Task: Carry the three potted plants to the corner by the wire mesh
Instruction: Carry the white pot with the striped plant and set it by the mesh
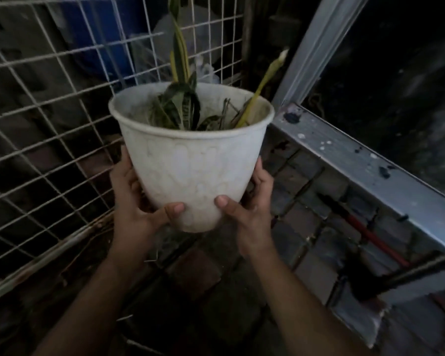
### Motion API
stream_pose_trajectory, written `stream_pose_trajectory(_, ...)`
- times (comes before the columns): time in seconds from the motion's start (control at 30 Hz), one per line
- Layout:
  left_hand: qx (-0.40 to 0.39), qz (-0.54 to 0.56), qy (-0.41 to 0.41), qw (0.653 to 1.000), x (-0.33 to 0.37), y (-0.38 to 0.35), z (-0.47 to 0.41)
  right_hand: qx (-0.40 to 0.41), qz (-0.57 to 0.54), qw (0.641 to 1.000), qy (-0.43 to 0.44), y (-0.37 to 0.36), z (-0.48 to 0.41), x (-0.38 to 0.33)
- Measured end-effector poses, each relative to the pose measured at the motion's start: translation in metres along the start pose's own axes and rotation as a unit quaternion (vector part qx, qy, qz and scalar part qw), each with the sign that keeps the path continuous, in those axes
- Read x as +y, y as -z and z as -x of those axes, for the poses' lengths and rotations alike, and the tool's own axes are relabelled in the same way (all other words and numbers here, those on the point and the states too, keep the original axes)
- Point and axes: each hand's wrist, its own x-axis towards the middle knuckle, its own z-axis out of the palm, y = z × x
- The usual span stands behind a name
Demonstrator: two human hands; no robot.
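Two hands hold a white plant pot [190, 173] up in a corner

The left hand [136, 199] and right hand [249, 201] grip its lower sides, wire mesh [44, 119] just behind, above a brick floor [301, 201]

No words, labels, brands, numbers or signs can be read anywhere. The white pot [190, 170] bears only a faint raised pattern of rounded shapes on its wall, not letters. The metal rail [357, 163] to the right of the pot shows pale and dark spots, none of them legible marks.
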Motion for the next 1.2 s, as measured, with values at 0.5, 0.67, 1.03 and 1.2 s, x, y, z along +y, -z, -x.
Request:
stream_pose_trajectory(0.5, -0.061, -0.057, 0.08, 0.993, -0.053, 0.014, 0.024, -0.069, 0.03, 0.995, -0.068, 0.041, 0.004, 0.06)
stream_pose_trajectory(0.67, -0.066, -0.065, 0.093, 0.991, -0.056, 0.019, 0.03, -0.071, 0.068, 0.991, -0.092, 0.046, 0.014, 0.071)
stream_pose_trajectory(1.03, -0.051, -0.054, 0.098, 0.992, -0.071, 0.0, 0.031, -0.033, -0.021, 0.989, -0.142, 0.039, 0.013, 0.043)
stream_pose_trajectory(1.2, 0.048, 0.012, 0.136, 0.99, -0.063, 0.018, 0.02, -0.021, -0.005, 0.985, -0.169, 0.038, 0.007, 0.038)
